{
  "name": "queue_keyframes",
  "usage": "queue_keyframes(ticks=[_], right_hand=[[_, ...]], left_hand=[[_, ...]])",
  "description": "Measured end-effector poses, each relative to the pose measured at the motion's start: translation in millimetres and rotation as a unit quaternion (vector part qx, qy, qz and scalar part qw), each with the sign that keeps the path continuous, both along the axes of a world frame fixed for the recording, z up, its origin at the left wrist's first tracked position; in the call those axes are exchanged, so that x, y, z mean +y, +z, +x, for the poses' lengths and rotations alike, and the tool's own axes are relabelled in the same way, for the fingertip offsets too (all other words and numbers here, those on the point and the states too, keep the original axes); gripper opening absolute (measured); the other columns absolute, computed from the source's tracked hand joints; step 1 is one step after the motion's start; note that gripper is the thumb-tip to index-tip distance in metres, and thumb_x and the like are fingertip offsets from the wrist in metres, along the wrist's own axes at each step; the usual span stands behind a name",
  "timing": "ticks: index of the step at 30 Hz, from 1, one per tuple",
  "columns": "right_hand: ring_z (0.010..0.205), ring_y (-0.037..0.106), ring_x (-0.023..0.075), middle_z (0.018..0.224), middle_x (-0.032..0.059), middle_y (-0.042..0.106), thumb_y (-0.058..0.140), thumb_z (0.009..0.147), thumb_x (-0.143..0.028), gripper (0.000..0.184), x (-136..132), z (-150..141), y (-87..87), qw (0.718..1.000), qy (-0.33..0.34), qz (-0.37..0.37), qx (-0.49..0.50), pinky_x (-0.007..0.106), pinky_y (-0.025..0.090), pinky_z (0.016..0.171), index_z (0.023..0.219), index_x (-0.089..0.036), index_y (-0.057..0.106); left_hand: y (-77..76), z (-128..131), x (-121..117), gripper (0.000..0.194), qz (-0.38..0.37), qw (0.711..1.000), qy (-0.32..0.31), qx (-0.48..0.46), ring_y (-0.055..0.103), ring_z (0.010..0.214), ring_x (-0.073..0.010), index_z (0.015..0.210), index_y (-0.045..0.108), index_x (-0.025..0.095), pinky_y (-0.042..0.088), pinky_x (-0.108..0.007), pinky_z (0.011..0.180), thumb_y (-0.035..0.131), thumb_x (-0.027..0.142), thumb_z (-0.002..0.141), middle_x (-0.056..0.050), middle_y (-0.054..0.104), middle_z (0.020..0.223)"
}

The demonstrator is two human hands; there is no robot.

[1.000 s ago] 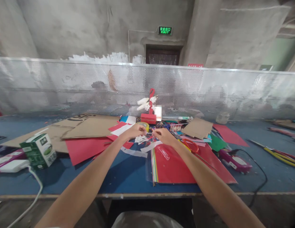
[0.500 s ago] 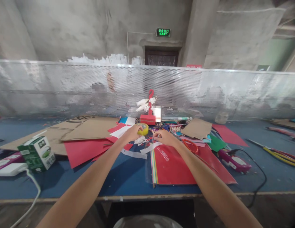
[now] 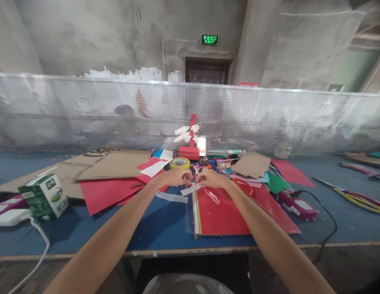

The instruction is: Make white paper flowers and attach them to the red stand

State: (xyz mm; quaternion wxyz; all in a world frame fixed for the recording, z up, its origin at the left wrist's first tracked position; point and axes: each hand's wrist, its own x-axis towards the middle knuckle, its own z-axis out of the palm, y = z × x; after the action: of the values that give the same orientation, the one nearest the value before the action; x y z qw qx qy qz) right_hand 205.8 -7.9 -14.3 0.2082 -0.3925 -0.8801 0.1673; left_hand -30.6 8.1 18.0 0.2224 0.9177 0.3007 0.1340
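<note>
My left hand (image 3: 179, 178) is closed, its fingers curled just in front of a roll of yellow tape (image 3: 179, 163); what it pinches is too small to name. Close beside it, my right hand (image 3: 211, 179) is also closed, its fingertips bent inward above a red sheet pack (image 3: 229, 216). A small pale piece shows between the two hands, but I cannot make out what it is. Under them lie a short white paper strip (image 3: 190, 189) and a longer white strip (image 3: 171, 197). A clear plastic piece (image 3: 212, 196) rests on the red pack.
Brown cardboard (image 3: 116, 165) and red paper (image 3: 101, 196) lie left, by a green-and-white carton (image 3: 44, 196). Behind stands a red paper piece with white flowers (image 3: 189, 152). Red-handled scissors (image 3: 243, 185), a purple device (image 3: 298, 206) and yellow-handled pliers (image 3: 358, 200) lie right.
My left hand has left the tape roll and moved right and nearer, close to my right hand. The tape roll now lies free. My right hand stays about where it was.
</note>
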Motion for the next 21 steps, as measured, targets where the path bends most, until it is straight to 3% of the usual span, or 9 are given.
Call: queue_keyframes(ticks=[5,8,15,21], right_hand=[[0.075,0.064,0.0176,0.081,0.0056,0.072,0.057,0.075,-0.014,0.018,0,-2,4.2,0.999,0.005,-0.006,0.035,0.023,0.044,0.067,0.084,-0.013,0.073],[0.077,0.063,0.0175,0.082,0.0052,0.071,0.057,0.078,-0.019,0.015,-2,-3,6.8,0.997,0.001,-0.024,0.071,0.025,0.044,0.07,0.084,-0.014,0.07],[0.067,0.059,0.0142,0.074,0.001,0.065,0.065,0.078,-0.036,0.022,-4,-5,10.5,0.972,-0.018,-0.079,0.219,0.025,0.044,0.065,0.088,-0.016,0.062],[0.072,0.061,0.0148,0.082,0.0018,0.066,0.069,0.072,-0.031,0.023,-2,-3,12.8,0.944,-0.065,-0.047,0.321,0.025,0.048,0.064,0.089,-0.017,0.063]], left_hand=[[-10.2,12,-6,0.026,-0.025,0.999,-0.033,-0.033,0.064,0.086,-0.02,0.098,0.06,0.018,0.046,-0.028,0.072,0.064,0.036,0.08,-0.008,0.068,0.098],[-15.6,16,-3,0.03,-0.038,0.996,-0.029,-0.08,0.064,0.079,-0.0183,0.097,0.057,0.018,0.045,-0.027,0.066,0.068,0.038,0.077,-0.006,0.067,0.089],[-14.2,15,6,0.019,-0.088,0.981,0.002,-0.172,0.052,0.053,-0.0106,0.086,0.062,0.016,0.036,-0.022,0.052,0.069,0.03,0.076,0.002,0.059,0.063],[-12.1,15,9,0.023,-0.13,0.972,0.025,-0.195,0.057,0.06,-0.0133,0.085,0.067,0.015,0.04,-0.023,0.054,0.071,0.035,0.074,-0.003,0.065,0.069]])
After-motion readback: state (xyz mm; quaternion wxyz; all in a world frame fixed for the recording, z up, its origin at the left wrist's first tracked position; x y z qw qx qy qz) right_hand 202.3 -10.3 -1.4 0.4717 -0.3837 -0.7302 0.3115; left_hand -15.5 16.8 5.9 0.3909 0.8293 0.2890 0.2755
